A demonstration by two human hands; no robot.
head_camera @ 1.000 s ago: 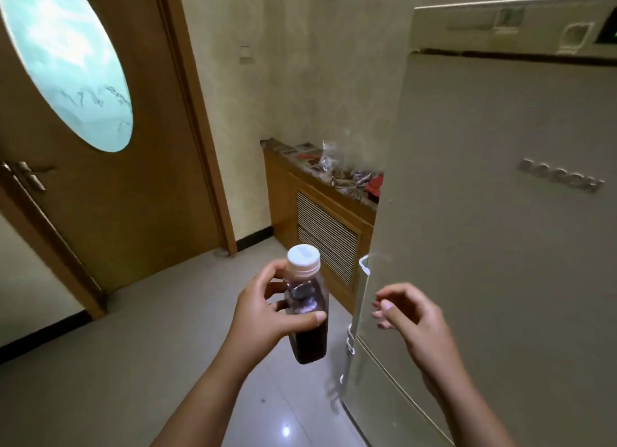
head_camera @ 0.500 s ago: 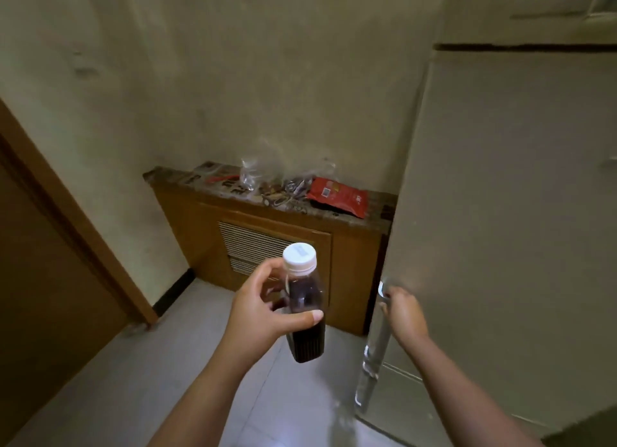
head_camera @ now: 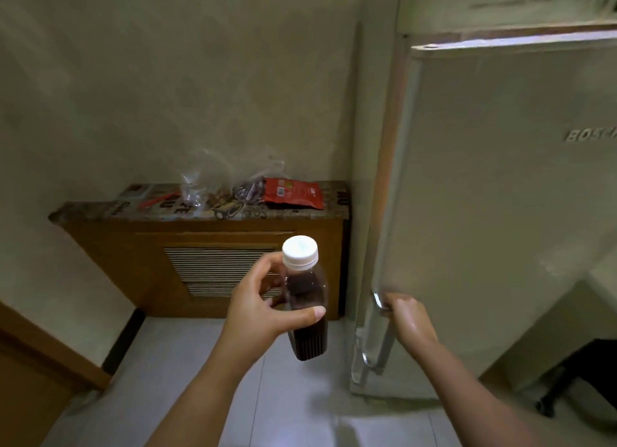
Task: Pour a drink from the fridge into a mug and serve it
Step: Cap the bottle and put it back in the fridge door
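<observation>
On the left, a wooden radiator cover (head_camera: 207, 246) stands against the wall, and on its top, toward the right edge, a red packet (head_camera: 293, 192) lies among clear bags. In front of it, the bottle (head_camera: 305, 299) of dark drink is held upright in mid-air by the left hand (head_camera: 267, 309), thumb across the front, white cap (head_camera: 299, 251) in place. Further right, the right hand (head_camera: 405, 316) is curled around the fridge handle (head_camera: 377, 329); the fridge door (head_camera: 500, 196) appears almost shut, a thin seam showing along its left edge. The door is best pressed until the seal seats, while the bottle is kept level and clear of it.
</observation>
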